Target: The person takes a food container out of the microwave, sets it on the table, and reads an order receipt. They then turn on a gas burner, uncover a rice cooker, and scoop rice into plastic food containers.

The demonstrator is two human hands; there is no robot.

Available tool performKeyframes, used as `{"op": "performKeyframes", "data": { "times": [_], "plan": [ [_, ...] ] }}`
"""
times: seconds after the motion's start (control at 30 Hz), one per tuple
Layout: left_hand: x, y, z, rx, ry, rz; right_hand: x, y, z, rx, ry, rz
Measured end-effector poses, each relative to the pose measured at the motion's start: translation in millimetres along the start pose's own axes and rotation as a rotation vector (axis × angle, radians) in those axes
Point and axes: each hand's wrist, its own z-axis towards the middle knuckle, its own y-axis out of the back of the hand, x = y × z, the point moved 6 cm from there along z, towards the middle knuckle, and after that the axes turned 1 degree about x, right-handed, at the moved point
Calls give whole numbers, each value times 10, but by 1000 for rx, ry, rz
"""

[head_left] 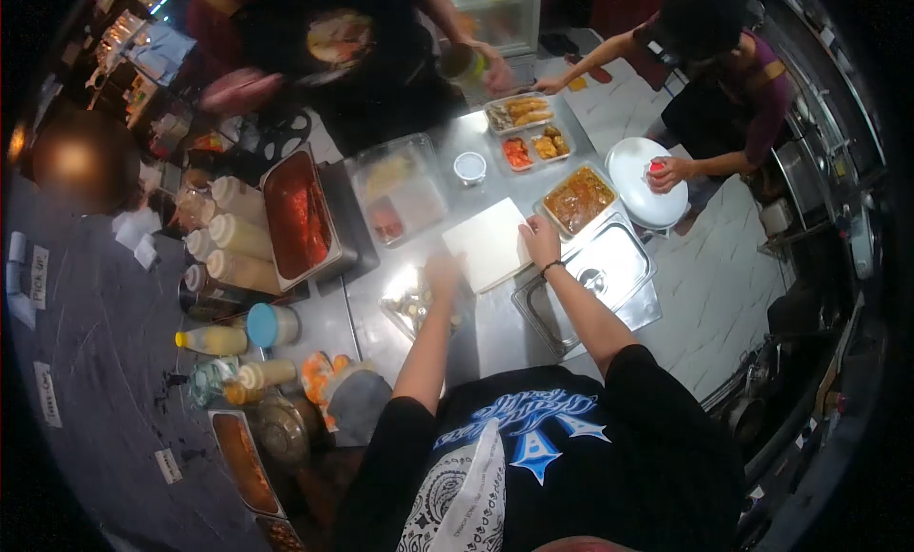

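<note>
Fingers of the right hand (pixel 543 242) meet the far right edge of a white board (pixel 487 247) lying mid-bench (pixel 479 338), though I cannot tell whether they clasp it; the left hand (pixel 445 274) blurs at a clear tray (pixel 407 309), its grip unreadable to me. Brown stew (pixel 579 201) sits just beyond the right hand; a steel lid (pixel 619 257) lies below that forearm (pixel 586 309); squeeze bottles (pixel 243 236) crowd the left; a co-worker's hand (pixel 668 174) tops a round white lid (pixel 652 209).
</note>
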Motion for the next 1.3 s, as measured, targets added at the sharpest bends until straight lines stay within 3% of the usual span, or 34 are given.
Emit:
{"op": "performKeyframes", "data": {
  "times": [0.13, 0.3, 0.5, 0.57, 0.7, 0.77, 0.83, 0.9, 1.3],
  "plan": [
    [-212, 133, -67, 11, 6, 131, 104, 41, -73, -38, 37, -41],
    [-135, -35, -280, -117, 25, -108, 108, 37, -93, -13, -17, -68],
    [-518, 107, -601, 37, 143, -201, 53, 52, -221, -27, -30, -64],
    [-574, 141, -560, 79, 105, -105, 54, 55, -116, -19, 1, -64],
    [-627, 120, -756, 200, 99, -16, -158, 33, -149, 203, 35, -57],
    [-771, 127, -926, 189, -136, 180, -182, 200, -212, 107, 31, 232],
    [-873, 233, -1051, 220, -107, 165, -111, 442, -338, 91, 67, 280],
    [-993, 306, -1152, 243, -212, 295, -66, 715, -537, 68, 99, 324],
    [-1114, 298, -1300, 235, -236, 447, -361, 794, -1518, 276, 44, 414]
  ]
}}
